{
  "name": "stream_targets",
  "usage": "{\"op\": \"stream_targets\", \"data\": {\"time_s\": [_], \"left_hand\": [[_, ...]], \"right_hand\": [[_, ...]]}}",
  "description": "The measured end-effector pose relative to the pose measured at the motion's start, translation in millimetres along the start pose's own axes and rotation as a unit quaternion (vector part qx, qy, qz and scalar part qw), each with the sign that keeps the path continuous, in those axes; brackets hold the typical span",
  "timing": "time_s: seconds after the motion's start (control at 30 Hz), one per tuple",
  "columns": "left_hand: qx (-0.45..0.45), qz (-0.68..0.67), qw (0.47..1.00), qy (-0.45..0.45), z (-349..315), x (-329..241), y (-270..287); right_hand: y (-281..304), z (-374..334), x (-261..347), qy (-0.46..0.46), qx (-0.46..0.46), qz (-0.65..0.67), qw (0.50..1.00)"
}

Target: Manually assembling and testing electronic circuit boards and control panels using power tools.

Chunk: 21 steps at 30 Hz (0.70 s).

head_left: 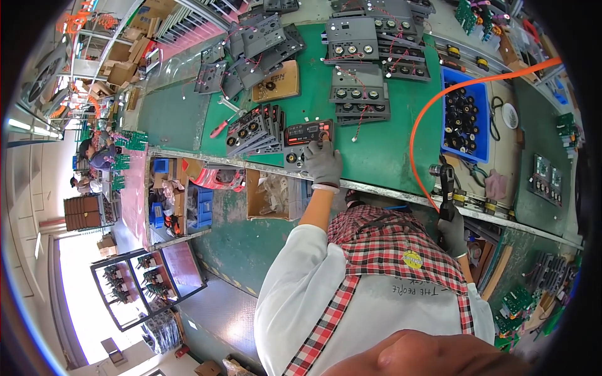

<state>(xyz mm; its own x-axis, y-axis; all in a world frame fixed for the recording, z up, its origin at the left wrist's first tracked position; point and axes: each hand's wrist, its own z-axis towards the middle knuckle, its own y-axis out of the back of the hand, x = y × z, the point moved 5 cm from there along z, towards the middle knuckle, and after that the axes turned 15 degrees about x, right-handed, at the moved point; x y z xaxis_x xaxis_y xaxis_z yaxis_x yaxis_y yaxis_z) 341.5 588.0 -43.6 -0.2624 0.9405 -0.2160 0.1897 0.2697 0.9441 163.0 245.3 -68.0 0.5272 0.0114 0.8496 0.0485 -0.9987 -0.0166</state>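
Observation:
At the bench's front edge, my left hand (323, 165), in a grey glove, is closed at the right side of a dark control panel (304, 133) with red markings. Its fingers press on the panel near a round knob; the thumb side is partly hidden. Low on the right, my gloved right hand (451, 234) is wrapped round the handle of a black air ratchet wrench (446, 188). The wrench stands upright, its round head apart from the panel. An orange air hose (419, 119) runs down toward its handle. Left of the panel leans a row of similar panels (256, 130).
Stacks of grey panels with wires (354, 44) fill the bench's back, near a cardboard box (276, 81). A screwdriver (219, 129) and a wrench (231, 105) lie left. A blue bin (483, 135) of black knobs stands right, with pliers (478, 174) before it.

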Motion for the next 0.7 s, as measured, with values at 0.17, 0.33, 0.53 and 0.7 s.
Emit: {"op": "stream_targets", "data": {"time_s": [0.17, 0.33, 0.53, 0.7], "left_hand": [[0.005, 0.106, 0.994, 0.007, 23.8, -6.8, -23.1], [-0.058, 0.092, 0.985, -0.132, 35.6, -29.9, 24.7], [0.089, -0.094, 0.991, -0.034, 164.7, -59.4, 20.4], [0.276, -0.181, 0.942, -0.066, 270.4, -24.2, -63.0]], "right_hand": [[20.5, -1.0, -18.0, 0.026, -0.031, -0.026, 0.999], [17.0, -14.8, -2.7, 0.013, -0.070, -0.042, 0.997], [10.3, -47.0, 1.0, 0.014, -0.103, -0.002, 0.995], [-1.4, -65.0, 9.3, -0.014, -0.150, -0.113, 0.982]]}}
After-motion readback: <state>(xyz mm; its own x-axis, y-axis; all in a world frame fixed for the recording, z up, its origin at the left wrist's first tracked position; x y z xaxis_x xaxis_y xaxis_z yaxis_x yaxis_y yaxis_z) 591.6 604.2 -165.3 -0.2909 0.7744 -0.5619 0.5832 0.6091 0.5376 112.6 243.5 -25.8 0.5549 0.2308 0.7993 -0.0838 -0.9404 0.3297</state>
